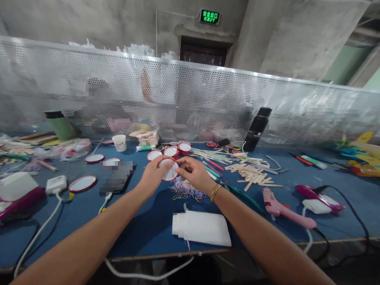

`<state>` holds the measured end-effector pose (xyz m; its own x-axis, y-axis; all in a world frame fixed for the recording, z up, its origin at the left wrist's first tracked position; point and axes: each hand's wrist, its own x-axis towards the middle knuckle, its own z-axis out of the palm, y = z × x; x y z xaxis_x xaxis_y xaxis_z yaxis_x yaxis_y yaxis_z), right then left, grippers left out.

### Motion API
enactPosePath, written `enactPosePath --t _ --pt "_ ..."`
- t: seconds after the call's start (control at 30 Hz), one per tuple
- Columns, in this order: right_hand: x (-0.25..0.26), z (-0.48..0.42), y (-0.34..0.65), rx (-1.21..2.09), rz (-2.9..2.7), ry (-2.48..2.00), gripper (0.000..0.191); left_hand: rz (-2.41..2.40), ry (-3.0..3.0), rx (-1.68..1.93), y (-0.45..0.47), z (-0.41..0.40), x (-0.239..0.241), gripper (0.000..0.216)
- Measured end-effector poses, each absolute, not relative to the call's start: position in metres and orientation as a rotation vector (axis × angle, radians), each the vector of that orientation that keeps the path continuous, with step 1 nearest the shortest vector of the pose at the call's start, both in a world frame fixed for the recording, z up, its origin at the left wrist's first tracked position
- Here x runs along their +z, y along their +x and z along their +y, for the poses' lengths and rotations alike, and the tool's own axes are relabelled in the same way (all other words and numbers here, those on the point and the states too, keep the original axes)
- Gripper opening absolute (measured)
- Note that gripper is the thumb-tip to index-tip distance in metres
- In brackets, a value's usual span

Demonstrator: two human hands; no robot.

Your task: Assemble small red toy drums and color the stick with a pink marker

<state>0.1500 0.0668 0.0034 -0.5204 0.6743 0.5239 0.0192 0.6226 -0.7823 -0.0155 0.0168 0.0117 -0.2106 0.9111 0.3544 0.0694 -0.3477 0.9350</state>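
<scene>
A round jar lid (169, 171) with a red rim and white inside is held up above the table between both hands. My left hand (154, 174) grips its left side, thumb lying over the white face. At its right edge, my right hand (191, 171) has its fingers closed on the rim. Just behind are stacked red-rimmed lids (171, 152). Below the hands lies a heap of coloured rubber bands (187, 189). A folded white cloth-like pouch (202, 228) rests nearer the front edge.
Wooden sticks (252, 174), a pink glue gun (277, 208) and a purple power strip (320, 198) lie to the right. A black bottle (257, 128) stands at the back. Leftward are a phone (117, 180), loose lids (83, 183), a paper cup (119, 143) and trailing cables (44, 239).
</scene>
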Motion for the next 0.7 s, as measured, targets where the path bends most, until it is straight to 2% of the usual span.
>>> enactPosePath --t 0.1,0.17,0.23,0.4,0.7 --pt "0.014 0.082 0.167 0.653 -1.999 -0.774 0.026 1.227 1.099 1.678 -0.018 0.021 0.008 0.026" --pt "0.020 0.093 0.182 0.219 -2.207 -1.061 0.024 1.254 0.955 1.664 -0.019 0.022 0.007 0.025" --pt "0.024 0.101 0.196 0.106 -2.278 -1.185 0.015 1.277 0.878 1.646 -0.019 0.021 0.007 0.021" --pt "0.023 0.105 0.206 0.036 -2.402 -1.325 0.010 1.286 1.022 1.604 -0.014 0.017 0.013 0.010" --pt "0.006 0.107 0.191 -0.037 -2.553 -1.169 0.025 1.309 1.058 1.595 -0.013 0.018 0.015 0.013"
